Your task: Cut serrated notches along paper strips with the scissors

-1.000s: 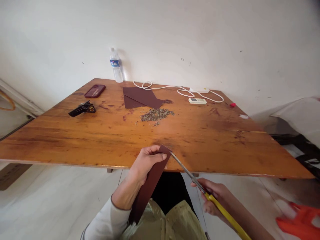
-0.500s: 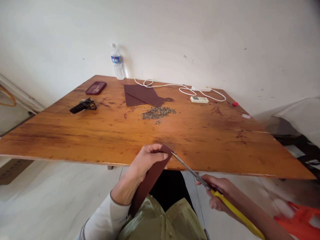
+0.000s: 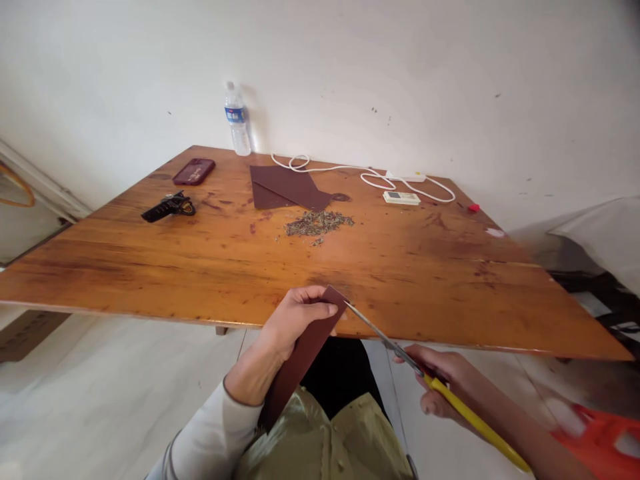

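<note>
My left hand (image 3: 300, 317) pinches a dark maroon strip (image 3: 305, 357) near its upper end, thumb on top. The strip slants down toward my lap; whether it is paper or leather I cannot tell. In my right hand (image 3: 440, 373) is a pair of scissors (image 3: 383, 339) with yellow handles. Their blade tips lie at the strip's right edge, close to its top corner. Farther back on the table, a pile of small dry brownish clippings (image 3: 320, 223) lies in front of two overlapping maroon sheets (image 3: 285, 187).
On the wooden table (image 3: 200, 267) are a phone (image 3: 194, 171), a black strap-like object (image 3: 167, 207), a water bottle (image 3: 237, 123), a white cable (image 3: 345, 167) and a pale remote (image 3: 401, 198). Something orange-red (image 3: 600, 440) stands low at the right. A white wall rises behind.
The view has shifted slightly. Both hands keep their holds, and the scissor tips stay at the strip's edge, with hardly any movement.
</note>
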Motion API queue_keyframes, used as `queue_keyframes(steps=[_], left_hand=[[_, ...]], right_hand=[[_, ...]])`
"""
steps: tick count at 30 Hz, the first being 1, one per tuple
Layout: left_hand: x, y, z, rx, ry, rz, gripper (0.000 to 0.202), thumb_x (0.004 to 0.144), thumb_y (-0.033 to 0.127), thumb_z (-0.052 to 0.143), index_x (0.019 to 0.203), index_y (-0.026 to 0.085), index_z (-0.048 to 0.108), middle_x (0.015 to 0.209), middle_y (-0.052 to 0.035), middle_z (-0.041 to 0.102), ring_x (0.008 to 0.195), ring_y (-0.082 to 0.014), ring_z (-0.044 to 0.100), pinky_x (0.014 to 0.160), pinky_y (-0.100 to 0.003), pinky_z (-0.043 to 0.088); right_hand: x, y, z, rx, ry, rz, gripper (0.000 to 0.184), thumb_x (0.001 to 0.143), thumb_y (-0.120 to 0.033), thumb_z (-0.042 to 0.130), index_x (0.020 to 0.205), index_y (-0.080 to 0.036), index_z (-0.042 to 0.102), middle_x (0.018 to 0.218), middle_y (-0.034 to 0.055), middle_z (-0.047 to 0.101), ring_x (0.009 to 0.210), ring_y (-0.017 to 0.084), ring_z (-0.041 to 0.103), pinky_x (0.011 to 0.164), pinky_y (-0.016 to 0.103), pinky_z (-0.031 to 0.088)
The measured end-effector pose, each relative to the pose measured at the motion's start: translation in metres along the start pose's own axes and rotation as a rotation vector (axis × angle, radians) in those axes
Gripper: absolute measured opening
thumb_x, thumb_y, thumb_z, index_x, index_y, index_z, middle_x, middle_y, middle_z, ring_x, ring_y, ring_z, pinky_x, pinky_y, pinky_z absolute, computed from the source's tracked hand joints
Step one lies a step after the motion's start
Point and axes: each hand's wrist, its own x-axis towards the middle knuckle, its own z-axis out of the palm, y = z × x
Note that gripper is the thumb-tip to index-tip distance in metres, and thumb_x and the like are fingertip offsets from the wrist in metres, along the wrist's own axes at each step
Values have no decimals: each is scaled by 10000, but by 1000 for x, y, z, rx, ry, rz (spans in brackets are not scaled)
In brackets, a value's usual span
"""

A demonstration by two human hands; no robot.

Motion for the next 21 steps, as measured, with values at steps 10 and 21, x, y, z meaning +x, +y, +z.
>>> queue_keyframes(steps=[10,21], left_hand=[[-1,-1,-2,4,-25,19,148,639,262,778,724,149,733,642,-19,676,532,-107,569,543,-225,417],[-2,-1,-1,-13,-20,24,139,637,239,788,727,142,746,678,-32,700,577,-114,577,593,-236,427]], right_hand=[[1,-3,-6,-53,34,-31,699,766,-808,626,1077,-188,713,645,-60,358,576,143,316,524,267,288],[1,-28,-11,-223,68,-15,240,834,-414,723,973,-218,716,722,13,656,626,202,586,609,295,468]])
